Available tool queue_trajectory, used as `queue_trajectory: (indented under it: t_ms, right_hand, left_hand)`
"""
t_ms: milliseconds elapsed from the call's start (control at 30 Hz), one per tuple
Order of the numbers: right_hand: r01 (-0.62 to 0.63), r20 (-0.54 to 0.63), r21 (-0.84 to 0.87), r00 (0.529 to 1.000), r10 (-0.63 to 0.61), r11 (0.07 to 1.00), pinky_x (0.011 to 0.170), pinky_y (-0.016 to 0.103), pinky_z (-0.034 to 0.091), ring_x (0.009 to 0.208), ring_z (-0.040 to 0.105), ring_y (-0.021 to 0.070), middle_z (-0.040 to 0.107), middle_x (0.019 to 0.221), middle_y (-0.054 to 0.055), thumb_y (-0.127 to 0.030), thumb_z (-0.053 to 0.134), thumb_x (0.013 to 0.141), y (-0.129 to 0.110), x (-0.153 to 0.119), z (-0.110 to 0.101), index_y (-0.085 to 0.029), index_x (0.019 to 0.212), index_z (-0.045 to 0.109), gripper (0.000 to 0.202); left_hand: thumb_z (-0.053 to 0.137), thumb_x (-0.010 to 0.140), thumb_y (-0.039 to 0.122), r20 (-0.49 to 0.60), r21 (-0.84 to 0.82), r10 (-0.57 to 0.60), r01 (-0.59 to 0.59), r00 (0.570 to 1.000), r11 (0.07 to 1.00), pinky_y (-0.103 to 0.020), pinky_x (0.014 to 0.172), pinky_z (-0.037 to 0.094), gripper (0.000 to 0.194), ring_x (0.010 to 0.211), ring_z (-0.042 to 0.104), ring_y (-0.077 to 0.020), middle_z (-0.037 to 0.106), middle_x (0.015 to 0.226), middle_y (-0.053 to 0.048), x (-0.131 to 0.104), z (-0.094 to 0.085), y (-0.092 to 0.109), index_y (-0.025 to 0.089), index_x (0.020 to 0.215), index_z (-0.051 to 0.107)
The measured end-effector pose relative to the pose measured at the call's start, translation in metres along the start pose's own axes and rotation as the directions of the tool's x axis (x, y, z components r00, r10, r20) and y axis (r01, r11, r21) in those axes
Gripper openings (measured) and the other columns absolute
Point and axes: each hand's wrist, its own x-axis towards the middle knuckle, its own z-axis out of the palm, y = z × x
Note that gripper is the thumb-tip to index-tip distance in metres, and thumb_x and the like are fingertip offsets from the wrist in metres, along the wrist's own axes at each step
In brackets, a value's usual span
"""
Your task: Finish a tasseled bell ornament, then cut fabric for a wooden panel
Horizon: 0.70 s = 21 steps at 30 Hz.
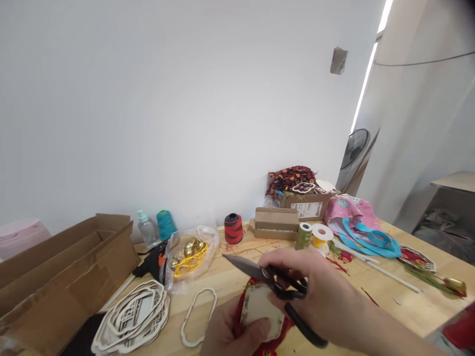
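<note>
Near the front edge of the tabletop the left hand pinches a pale card piece wrapped in red fabric while the right hand's grip clenches black scissors just above it — blades closed, no cut visible yet — so trimming seems still ahead.

I see the scissors just above the card piece, at about 6 o'clock in my view. Black handles, grey metal blades; the blades look closed or nearly so, tip pointing toward 10 o'clock. Handles run down toward 4 o'clock. The card piece is a pale, flat shape with rounded, lobed edges, its face tilted up toward me. Red fabric lies behind it, showing at its left and lower edges, at 6 o'clock.
</note>
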Motion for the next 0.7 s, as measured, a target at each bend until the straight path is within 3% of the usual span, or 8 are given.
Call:
queue_trajectory:
  t_ms: [133,300,433,500,600,700]
  right_hand:
    - [0.015,0.129,-0.105,0.992,-0.002,0.994,0.052,0.019,0.038,0.062,0.055,0.0118,0.064,0.072,-0.004,-0.008,0.051,0.063,-0.002,0.014,-0.008,-0.026,0.088,0.06,0.033]
    - [0.042,0.226,-0.149,0.974,-0.007,0.988,0.047,0.017,0.035,0.06,0.057,0.0119,0.066,0.071,-0.003,-0.01,0.05,0.063,-0.007,0.022,-0.009,-0.025,0.092,0.061,0.034]
    - [0.045,0.231,-0.091,0.973,-0.023,0.995,0.048,0.018,0.036,0.06,0.057,0.0113,0.066,0.072,-0.003,-0.01,0.053,0.064,-0.008,0.02,-0.002,-0.024,0.093,0.062,0.033]
    - [0.027,0.16,-0.015,0.987,-0.024,1.0,0.052,0.019,0.039,0.062,0.055,0.0114,0.064,0.073,-0.003,-0.013,0.059,0.064,-0.005,0.017,0.001,-0.023,0.091,0.062,0.029]
    - [-0.024,-0.101,0.273,0.993,0.053,0.962,0.055,0.021,0.041,0.063,0.053,0.0116,0.061,0.073,-0.002,-0.022,0.067,0.063,0.006,0.01,0.006,-0.021,0.092,0.06,0.03]
    - [0.036,-0.289,0.676,0.932,0.22,0.736,0.046,0.02,0.04,0.05,0.047,0.0084,0.057,0.069,-0.003,-0.033,0.063,0.07,0.025,-0.007,0.017,-0.023,0.096,0.053,0.03]
  left_hand:
    - [0.076,0.054,0.027,0.072,-0.137,-0.01,0.02,0.997,0.99,-0.029,0.058,0.046,0.033,0.058,0.062,-0.0186,0.07,0.066,-0.005,0.002,0.003,-0.003,0.015,0.083,0.068]
    - [0.077,0.054,0.027,0.042,-0.13,-0.057,0.062,0.997,0.99,-0.026,0.056,0.046,0.029,0.055,0.061,-0.0156,0.07,0.065,-0.005,0.001,0.003,-0.005,0.015,0.079,0.068]
    - [0.077,0.052,0.027,0.035,-0.049,-0.097,0.098,0.995,0.994,-0.027,0.058,0.046,0.031,0.06,0.062,-0.0178,0.07,0.066,-0.006,-0.003,-0.002,0.0,0.012,0.078,0.068]
    - [0.078,0.052,0.024,0.043,-0.042,-0.112,0.114,0.993,0.993,-0.028,0.06,0.046,0.032,0.061,0.062,-0.0182,0.07,0.067,-0.006,-0.006,-0.005,0.006,0.012,0.079,0.068]
    - [0.076,0.056,0.022,-0.008,-0.141,-0.149,0.146,0.989,0.979,-0.031,0.063,0.048,0.032,0.063,0.064,-0.0198,0.071,0.071,-0.007,-0.011,-0.008,0.017,0.014,0.086,0.066]
    - [0.069,0.065,0.023,-0.071,-0.34,-0.217,0.18,0.974,0.923,-0.037,0.071,0.049,0.041,0.077,0.065,-0.0243,0.071,0.084,-0.007,-0.014,-0.011,0.024,0.018,0.104,0.059]
